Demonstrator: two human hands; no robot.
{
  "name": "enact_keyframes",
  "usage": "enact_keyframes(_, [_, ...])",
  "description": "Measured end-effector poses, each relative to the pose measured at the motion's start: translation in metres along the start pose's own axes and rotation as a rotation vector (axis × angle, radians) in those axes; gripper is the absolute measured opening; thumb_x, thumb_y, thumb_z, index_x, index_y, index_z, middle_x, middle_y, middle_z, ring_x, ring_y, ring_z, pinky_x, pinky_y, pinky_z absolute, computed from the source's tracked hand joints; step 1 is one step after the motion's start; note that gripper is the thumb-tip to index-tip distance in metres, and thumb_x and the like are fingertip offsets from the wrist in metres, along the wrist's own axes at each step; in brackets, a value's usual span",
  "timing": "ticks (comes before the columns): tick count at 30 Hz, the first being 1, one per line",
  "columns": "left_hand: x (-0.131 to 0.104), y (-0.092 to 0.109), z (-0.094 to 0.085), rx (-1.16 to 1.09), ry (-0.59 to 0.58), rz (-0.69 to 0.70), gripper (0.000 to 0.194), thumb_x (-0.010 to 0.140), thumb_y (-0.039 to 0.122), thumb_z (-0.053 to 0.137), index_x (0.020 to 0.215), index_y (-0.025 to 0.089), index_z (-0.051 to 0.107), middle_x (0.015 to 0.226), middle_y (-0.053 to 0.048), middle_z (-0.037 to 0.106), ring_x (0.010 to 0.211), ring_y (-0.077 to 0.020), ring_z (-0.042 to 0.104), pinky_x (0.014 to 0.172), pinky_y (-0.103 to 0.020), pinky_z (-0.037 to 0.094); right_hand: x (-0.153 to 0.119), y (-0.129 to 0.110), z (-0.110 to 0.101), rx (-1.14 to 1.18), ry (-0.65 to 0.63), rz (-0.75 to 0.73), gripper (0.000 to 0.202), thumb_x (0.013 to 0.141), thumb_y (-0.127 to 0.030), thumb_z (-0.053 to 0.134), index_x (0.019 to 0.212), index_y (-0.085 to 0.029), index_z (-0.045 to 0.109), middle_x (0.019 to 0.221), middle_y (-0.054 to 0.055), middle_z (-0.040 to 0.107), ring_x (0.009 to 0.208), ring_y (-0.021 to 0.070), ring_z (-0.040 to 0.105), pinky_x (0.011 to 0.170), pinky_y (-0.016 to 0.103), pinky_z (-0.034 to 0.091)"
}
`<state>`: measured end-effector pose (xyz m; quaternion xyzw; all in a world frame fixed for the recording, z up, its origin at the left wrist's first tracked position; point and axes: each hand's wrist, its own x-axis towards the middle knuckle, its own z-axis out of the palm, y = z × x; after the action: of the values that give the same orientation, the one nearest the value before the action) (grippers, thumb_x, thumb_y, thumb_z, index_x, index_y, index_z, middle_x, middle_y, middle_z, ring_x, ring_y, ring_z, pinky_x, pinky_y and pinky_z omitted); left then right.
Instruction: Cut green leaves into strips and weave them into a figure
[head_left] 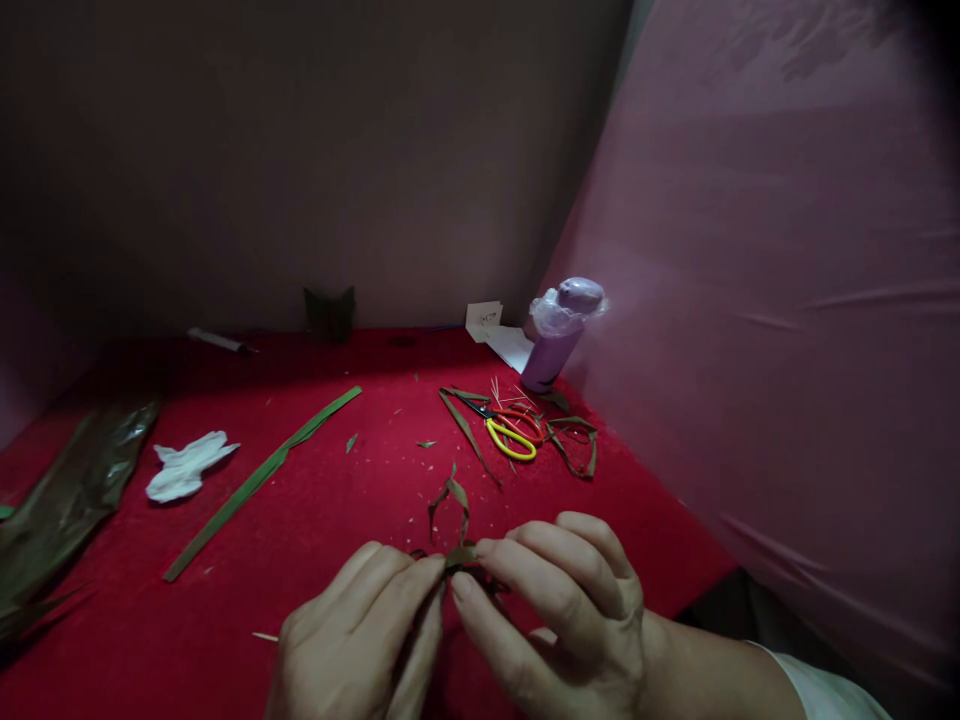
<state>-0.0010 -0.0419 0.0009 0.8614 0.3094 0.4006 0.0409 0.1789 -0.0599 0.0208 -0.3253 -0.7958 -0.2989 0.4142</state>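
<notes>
Near the front edge of the view, my left hand (356,630) is closed, its thumb and forefinger pinching one side of a small folded leaf piece (460,555). My right hand (559,610) grips the other side between thumb and forefinger, the remaining fingers curled. The fingertips of both hands almost meet. A thin, curled brown-green strip rises from the leaf piece, away from me. Part of the piece is hidden behind my fingers. A toothpick (265,637) lies just left of my left hand.
On the red cloth (315,530) lie a long green leaf strip (262,475), white tissue (189,467), scissors with red and yellow handles (512,438), leaf scraps and toothpicks. A purple bottle (551,355) stands at the back right. A brown leaf bundle (67,495) lies left.
</notes>
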Motion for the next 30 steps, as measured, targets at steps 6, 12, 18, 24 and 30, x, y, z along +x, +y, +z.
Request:
enact_keyframes(6, [-0.002, -0.001, 0.0, 0.011, 0.001, 0.009, 0.021, 0.079, 0.008, 0.055, 0.099, 0.011, 0.06, 0.072, -0.004, 0.063, 0.064, -0.0142, 0.057, 0.059, -0.026, 0.051, -0.001, 0.002, -0.002, -0.005, -0.031, -0.024, 0.026, 0.085, -0.012, 0.048, 0.079, -0.023, 0.071, 0.093, 0.0, 0.065, 0.09, 0.0143, 0.056, 0.088, 0.033, 0.039])
enact_keyframes(12, [0.0, 0.0, -0.003, 0.006, -0.006, 0.021, 0.02, 0.08, 0.006, 0.052, 0.098, 0.012, 0.06, 0.073, -0.003, 0.065, 0.064, -0.0122, 0.058, 0.058, -0.022, 0.05, 0.002, 0.003, -0.001, -0.002, 0.02, -0.101, 0.021, 0.081, -0.015, 0.053, 0.083, -0.025, 0.072, 0.092, 0.0, 0.066, 0.087, 0.0146, 0.057, 0.086, 0.034, 0.039])
enact_keyframes(18, [0.001, 0.0, -0.001, 0.018, -0.01, 0.009, 0.019, 0.081, 0.006, 0.051, 0.096, 0.013, 0.06, 0.071, -0.003, 0.064, 0.063, -0.0129, 0.057, 0.058, -0.024, 0.05, 0.004, 0.0, -0.002, -0.026, -0.06, -0.1, 0.024, 0.082, -0.015, 0.05, 0.081, -0.025, 0.072, 0.093, 0.0, 0.067, 0.087, 0.015, 0.057, 0.087, 0.035, 0.038])
enact_keyframes(24, [0.002, 0.001, -0.001, 0.035, 0.015, 0.012, 0.017, 0.08, 0.007, 0.052, 0.094, 0.011, 0.061, 0.068, -0.004, 0.063, 0.06, -0.0144, 0.057, 0.055, -0.026, 0.051, 0.0, -0.002, -0.003, 0.008, -0.059, -0.039, 0.026, 0.084, -0.012, 0.047, 0.082, -0.022, 0.071, 0.091, 0.0, 0.068, 0.087, 0.0149, 0.057, 0.089, 0.035, 0.036])
enact_keyframes(30, [0.003, 0.003, -0.001, 0.016, 0.011, 0.023, 0.018, 0.081, 0.008, 0.05, 0.094, 0.014, 0.061, 0.069, -0.003, 0.063, 0.061, -0.0141, 0.058, 0.055, -0.025, 0.051, 0.028, 0.023, -0.023, 0.442, -0.268, 0.199, 0.024, 0.079, -0.009, 0.05, 0.097, -0.012, 0.065, 0.1, 0.01, 0.065, 0.086, 0.018, 0.059, 0.076, 0.032, 0.048])
